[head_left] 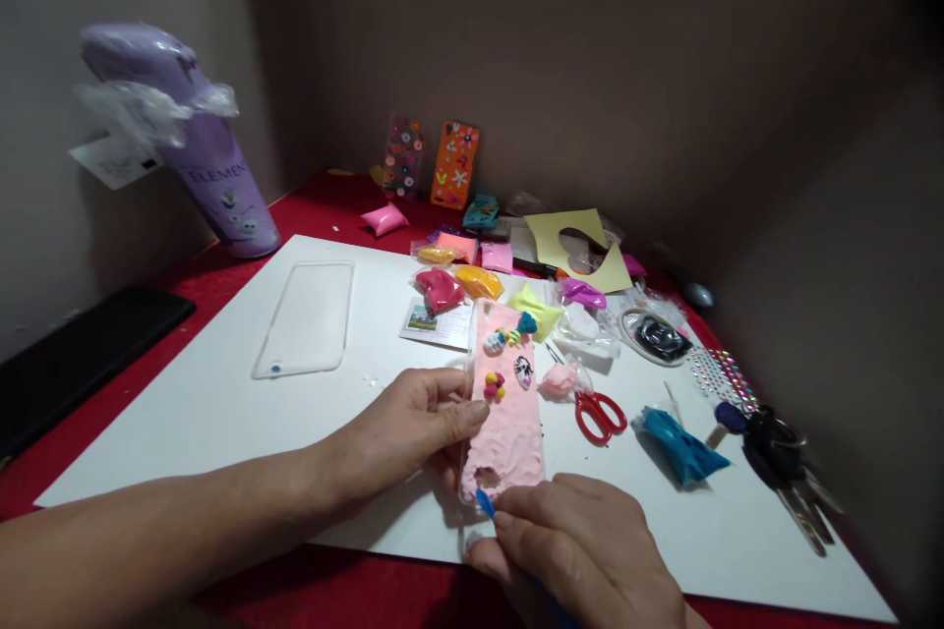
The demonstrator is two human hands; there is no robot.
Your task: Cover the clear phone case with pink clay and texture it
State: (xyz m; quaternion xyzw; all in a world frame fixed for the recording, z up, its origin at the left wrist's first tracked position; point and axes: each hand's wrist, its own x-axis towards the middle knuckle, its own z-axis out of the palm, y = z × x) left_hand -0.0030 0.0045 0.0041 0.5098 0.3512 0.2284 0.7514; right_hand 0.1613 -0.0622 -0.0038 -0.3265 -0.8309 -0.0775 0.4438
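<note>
Pink clay-covered phone case (516, 428) between my hands. My left hand (409, 425) grips its left edge, thumb on top; my right hand (579, 541) pinches blue modelling tool (485, 503) at near end. Likely light, stiff shell, soft dentable clay: hold by rims, off raised decorations (495, 385).
</note>
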